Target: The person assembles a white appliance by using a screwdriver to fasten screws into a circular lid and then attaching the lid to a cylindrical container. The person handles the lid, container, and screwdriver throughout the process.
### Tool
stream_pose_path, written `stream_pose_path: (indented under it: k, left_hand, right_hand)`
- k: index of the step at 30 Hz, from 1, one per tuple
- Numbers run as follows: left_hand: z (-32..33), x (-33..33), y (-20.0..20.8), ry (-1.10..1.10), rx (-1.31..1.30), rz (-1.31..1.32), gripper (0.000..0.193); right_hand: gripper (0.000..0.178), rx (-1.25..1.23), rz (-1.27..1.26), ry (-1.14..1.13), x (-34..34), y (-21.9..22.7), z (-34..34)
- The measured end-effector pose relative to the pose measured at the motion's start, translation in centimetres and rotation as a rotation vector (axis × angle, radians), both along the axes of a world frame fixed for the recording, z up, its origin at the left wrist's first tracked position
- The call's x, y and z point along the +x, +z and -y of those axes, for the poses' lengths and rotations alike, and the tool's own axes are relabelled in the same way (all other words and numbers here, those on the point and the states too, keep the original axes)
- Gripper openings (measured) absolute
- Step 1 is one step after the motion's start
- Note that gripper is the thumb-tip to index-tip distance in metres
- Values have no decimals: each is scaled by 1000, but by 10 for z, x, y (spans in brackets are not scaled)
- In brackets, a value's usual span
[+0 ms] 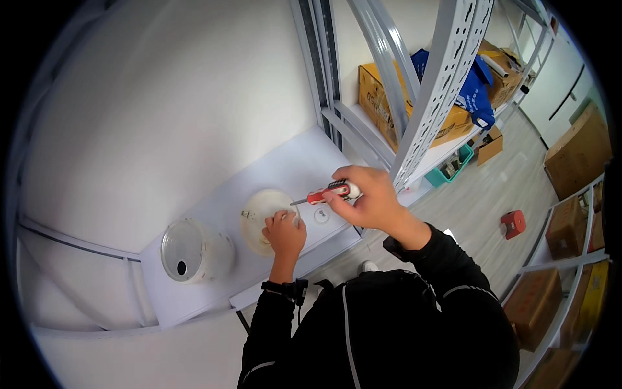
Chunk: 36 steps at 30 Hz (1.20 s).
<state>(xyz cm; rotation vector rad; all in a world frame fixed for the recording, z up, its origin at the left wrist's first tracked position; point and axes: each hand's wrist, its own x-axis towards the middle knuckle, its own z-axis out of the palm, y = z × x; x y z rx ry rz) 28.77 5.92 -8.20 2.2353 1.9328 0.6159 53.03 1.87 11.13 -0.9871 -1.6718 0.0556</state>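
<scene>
Possibly at risk of jabbing the left hand [285,233] through a slip of the red-and-white screwdriver [317,196], pointed leftward close to those fingers. Gripping it in the curled right hand [373,198], with elbow bent outward. Reaching ahead with bent left fingers onto the pale round dish [258,212] beside the bucket [210,254] on the white shelf [291,159], too hidden underneath to tell any grip.

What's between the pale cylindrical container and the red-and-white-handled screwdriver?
In the head view, a round cream disc lies between them, partly covered by the left hand.
</scene>
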Motion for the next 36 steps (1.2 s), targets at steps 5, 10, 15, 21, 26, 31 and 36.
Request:
stream_pose_path:
  k: [5,10,15,21,26,31,36]
  left_hand:
    - [-3,44,-7,-85,129,-4,17]
    - [-12,63,-40,-71,306,-29,5]
    - [-14,75,-62,-53,293,-87,8]
    - [-12,84,-68,7,240,-161,14]
    - [-14,86,-66,54,160,-242,15]
    - [-16,86,-64,34,244,-119,6]
    - [-18,79,-76,13,203,-146,6]
  right_hand:
    - [28,70,-32,120,42,5,-4]
    - [30,122,80,248,72,-2,-5]
    - [34,84,18,263,90,-14,-9]
    - [37,123,51,331,104,-23,-21]
    - [38,116,61,345,109,-26,-28]
    - [38,108,69,363,108,-24,-29]
    - [37,112,48,354,104,-23,-30]
